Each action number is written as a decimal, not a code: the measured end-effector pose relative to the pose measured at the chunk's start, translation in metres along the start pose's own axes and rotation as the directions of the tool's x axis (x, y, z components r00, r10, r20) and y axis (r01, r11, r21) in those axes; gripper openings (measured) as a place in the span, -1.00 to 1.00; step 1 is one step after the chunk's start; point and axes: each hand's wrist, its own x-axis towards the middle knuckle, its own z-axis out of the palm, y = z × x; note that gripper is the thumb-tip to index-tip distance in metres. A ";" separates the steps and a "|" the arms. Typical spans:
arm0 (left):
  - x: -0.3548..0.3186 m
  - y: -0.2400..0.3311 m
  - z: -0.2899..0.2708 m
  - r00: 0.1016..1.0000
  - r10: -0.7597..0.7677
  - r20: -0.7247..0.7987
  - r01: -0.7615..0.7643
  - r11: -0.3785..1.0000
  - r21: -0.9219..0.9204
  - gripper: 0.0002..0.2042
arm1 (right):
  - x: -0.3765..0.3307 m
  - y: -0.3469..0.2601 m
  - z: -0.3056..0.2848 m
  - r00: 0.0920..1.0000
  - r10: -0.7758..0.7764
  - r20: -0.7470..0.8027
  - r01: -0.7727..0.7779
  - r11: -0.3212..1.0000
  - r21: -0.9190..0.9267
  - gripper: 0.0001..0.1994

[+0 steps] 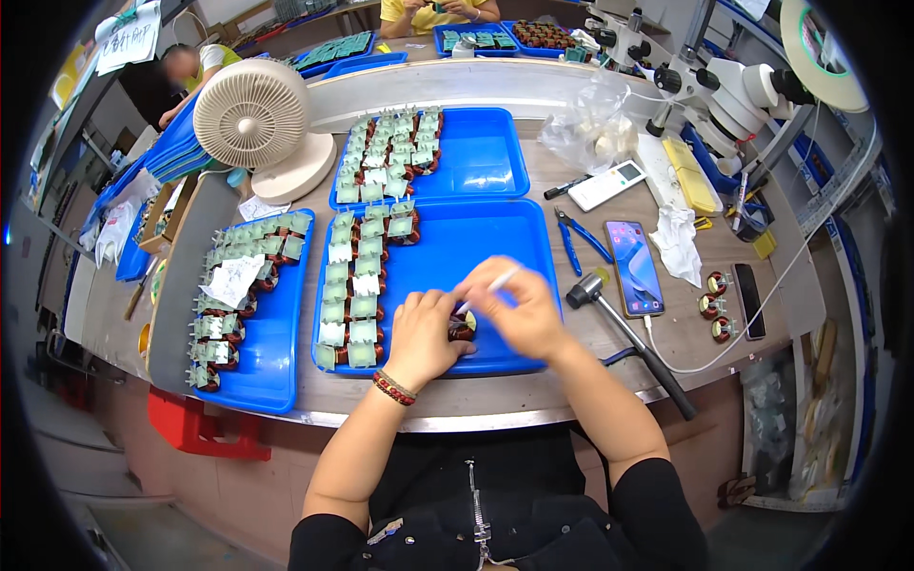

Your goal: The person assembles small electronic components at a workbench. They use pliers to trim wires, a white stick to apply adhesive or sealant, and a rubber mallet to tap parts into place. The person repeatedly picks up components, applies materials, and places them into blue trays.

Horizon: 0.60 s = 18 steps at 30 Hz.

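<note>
Wood-grain tabletop point(533, 181) runs wide before you, its metal front edge just below your wrists. Nearest you sits a glossy blue plastic tray point(495, 252), shallow-rimmed; its left side holds a column of pale green coil parts point(357, 285), its right half is bare blue. Your left hand point(424, 333) is closed around a small copper-wound coil point(463, 329), pressing it onto the tray floor near the front rim. Your right hand point(519, 309) pinches a thin white stick point(490, 284), its lower end at the coil. A second blue tray point(476, 157) lies behind, a third tray point(271, 343) to your left, all close-packed. To your right, a rubber-headed mallet point(624, 333) lies just beside the tray, then a phone point(634, 266) and blue-handled pliers point(576, 238). A white desk fan point(252, 114) stands at back left.
</note>
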 end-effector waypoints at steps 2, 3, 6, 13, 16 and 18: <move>0.000 -0.006 0.002 1.000 0.015 0.016 -0.014 0.998 -0.061 -0.48 | 0.010 -0.011 -0.014 0.986 0.151 -0.075 -0.137 0.976 0.170 -0.83; 0.002 -0.007 0.001 0.999 0.027 0.020 -0.025 0.995 -0.093 -0.49 | 0.016 -0.014 -0.026 0.986 0.155 -0.059 -0.145 0.977 0.154 -0.82; 0.004 -0.001 -0.015 0.997 -0.001 0.081 0.021 0.966 -0.257 -0.38 | 0.014 -0.007 -0.045 0.990 0.085 0.114 -0.076 0.994 -0.084 -0.69; 0.035 0.018 -0.080 0.919 0.272 0.287 -0.015 0.749 -0.662 0.02 | -0.003 -0.009 -0.025 0.936 0.173 0.306 -0.179 0.984 -0.009 -0.34; 0.045 0.020 -0.083 0.902 0.309 0.302 -0.012 0.716 -0.698 0.05 | -0.006 -0.009 -0.028 0.972 0.125 0.199 -0.125 0.992 -0.010 -0.44; 0.050 0.018 -0.075 0.933 0.257 0.251 0.107 0.468 -0.877 0.04 | -0.004 -0.011 -0.024 1.000 -0.013 -0.020 0.014 0.999 0.036 -0.48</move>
